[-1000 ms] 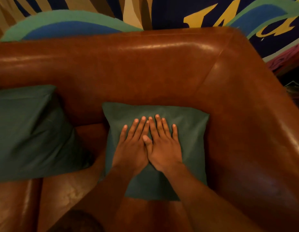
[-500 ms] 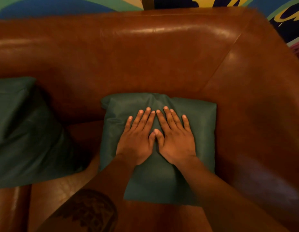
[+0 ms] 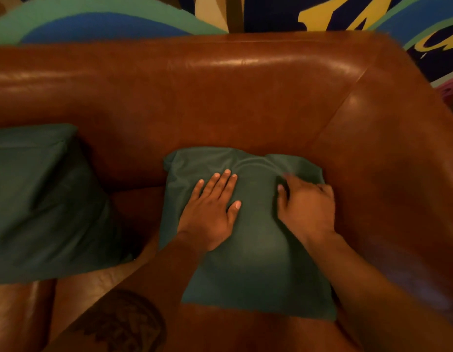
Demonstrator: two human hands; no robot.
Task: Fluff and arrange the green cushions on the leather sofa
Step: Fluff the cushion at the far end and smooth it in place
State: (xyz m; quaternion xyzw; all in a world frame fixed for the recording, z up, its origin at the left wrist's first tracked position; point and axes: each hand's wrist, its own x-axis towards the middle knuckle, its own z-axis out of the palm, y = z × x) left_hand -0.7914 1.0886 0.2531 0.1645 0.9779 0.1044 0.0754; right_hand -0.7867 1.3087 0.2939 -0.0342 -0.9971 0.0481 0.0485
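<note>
A dark green cushion (image 3: pixel 255 252) lies flat on the seat of the brown leather sofa (image 3: pixel 195 97), pushed into the corner by the right armrest. My left hand (image 3: pixel 210 209) rests flat on its left half with the fingers straight. On the cushion's right part, my right hand (image 3: pixel 306 207) is blurred and its fingers curl into the fabric. The fabric near the top edge is wrinkled. A second green cushion (image 3: pixel 42 204) leans against the backrest at the left, partly cut off by the frame edge.
The sofa's right armrest (image 3: pixel 398 174) rises close beside the cushion. Bare leather seat (image 3: pixel 134 207) shows between the two cushions. A painted wall (image 3: pixel 118 21) in blue, green and yellow stands behind the backrest.
My hands have moved apart. The right hand slid to the cushion's right side and curled its fingers, while the left stays flat. The cushion's top edge has bunched up.
</note>
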